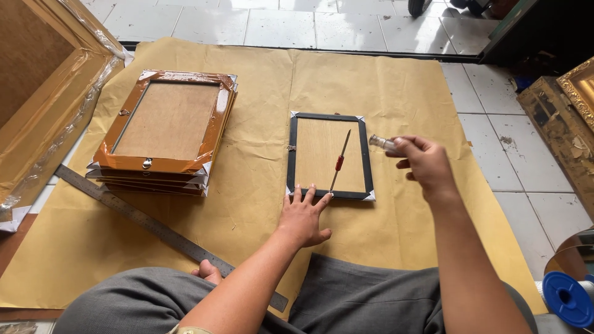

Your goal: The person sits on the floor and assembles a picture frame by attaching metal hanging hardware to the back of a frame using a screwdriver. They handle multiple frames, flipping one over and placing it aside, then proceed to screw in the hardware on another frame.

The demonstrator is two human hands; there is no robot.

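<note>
1. Tiled floor [532,204] covered by brown paper [383,93]; black frame [330,157] lies face down.
2. Screwdriver [340,161] rests on the frame, long axis near-vertical, tip towards the left hand [303,216], fingers spread flat.
3. Right hand [424,162], fingers clamped on small vial [383,143], right of frame.

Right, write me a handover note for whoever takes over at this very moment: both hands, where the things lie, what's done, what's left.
Left hand: open, fingers spread flat on the near edge of the black picture frame, which lies face-down on brown paper.
Right hand: grip closed on a small clear bottle, held just off the frame's right side.
Red-handled screwdriver lies on the frame's backing board.
Stack of orange frames lies to the left; steel ruler beside it.
Done: a hanger clip is on the frame's left edge. What is left cannot be told.
</note>
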